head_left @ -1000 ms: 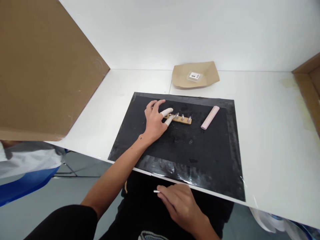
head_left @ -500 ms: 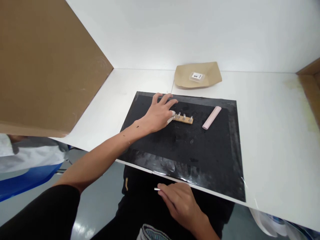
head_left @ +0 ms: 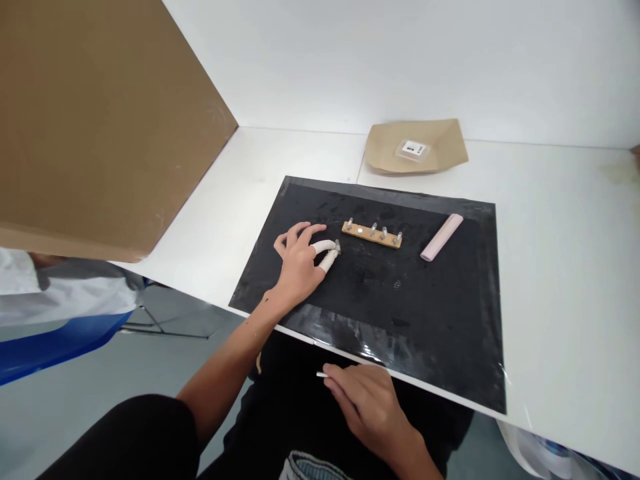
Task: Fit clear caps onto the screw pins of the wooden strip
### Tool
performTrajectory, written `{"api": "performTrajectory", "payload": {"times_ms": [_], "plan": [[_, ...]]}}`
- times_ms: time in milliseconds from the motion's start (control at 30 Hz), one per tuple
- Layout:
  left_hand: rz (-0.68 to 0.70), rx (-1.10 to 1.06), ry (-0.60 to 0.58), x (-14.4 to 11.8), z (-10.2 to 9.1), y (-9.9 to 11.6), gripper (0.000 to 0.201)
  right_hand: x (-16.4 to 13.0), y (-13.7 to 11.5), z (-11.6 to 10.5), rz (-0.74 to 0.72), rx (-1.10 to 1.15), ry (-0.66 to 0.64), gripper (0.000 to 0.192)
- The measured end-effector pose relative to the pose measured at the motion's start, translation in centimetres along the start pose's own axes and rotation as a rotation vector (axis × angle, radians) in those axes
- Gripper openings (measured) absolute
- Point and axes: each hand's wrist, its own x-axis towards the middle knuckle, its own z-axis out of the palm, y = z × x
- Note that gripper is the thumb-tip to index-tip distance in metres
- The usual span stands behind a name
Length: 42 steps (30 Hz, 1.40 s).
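My left hand (head_left: 300, 263), with white covers on thumb and forefinger, pinches a small silvery piece (head_left: 337, 247) just above the black mat (head_left: 400, 293). Its other fingers are spread. Right of it lies a narrow tan strip (head_left: 367, 234) with several similar shiny pieces standing along it and a white round spot showing in a gap between them. Below the table edge, over the lap, my right hand (head_left: 367, 400) is closed around a thin white stick (head_left: 322, 375); only the tip shows. What the small pieces are exactly is too small to tell.
A pale pink bar (head_left: 442, 237) lies on the mat's right side. Behind the mat, a brown paper tray (head_left: 445, 147) holds a small clear labelled box (head_left: 413, 149). A brown panel (head_left: 100, 120) stands at left, with a person's white sleeve (head_left: 75, 293) below it.
My left hand has moved left and toward me, away from the tan strip, with a small silvery piece in its pinch. The right hand stays in the lap. The view has shifted slightly.
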Motion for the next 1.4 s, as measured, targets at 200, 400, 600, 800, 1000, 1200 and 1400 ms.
{"api": "performTrajectory", "payload": {"times_ms": [200,400,600,800,1000,1200,1400], "plan": [[0.016,-0.015,0.028,-0.6,-0.3,-0.9,0.008,0.1,-0.1,0.2,0.017,0.002,-0.002,0.016],[0.117,-0.114,0.016,2.5,-1.0,0.0,0.008,0.1,-0.1,0.2,0.025,0.0,0.014,0.016],[0.251,-0.174,-0.052,6.6,0.5,0.5,0.008,-0.1,-0.1,0.2,0.024,-0.01,0.023,0.018],[0.33,-0.16,-0.106,7.6,1.7,0.2,0.009,-0.3,-0.2,0.2,0.051,-0.019,0.024,0.017],[0.321,-0.14,-0.143,7.8,1.8,0.2,0.009,-0.3,-0.1,0.3,0.042,-0.031,0.024,0.016],[0.323,-0.128,-0.176,8.1,1.6,0.2,0.009,0.0,-0.2,0.2,0.044,-0.003,0.019,0.015],[0.348,-0.088,-0.195,8.3,1.0,0.3,0.012,0.3,-0.2,0.3,0.039,-0.003,0.031,0.015]]}}
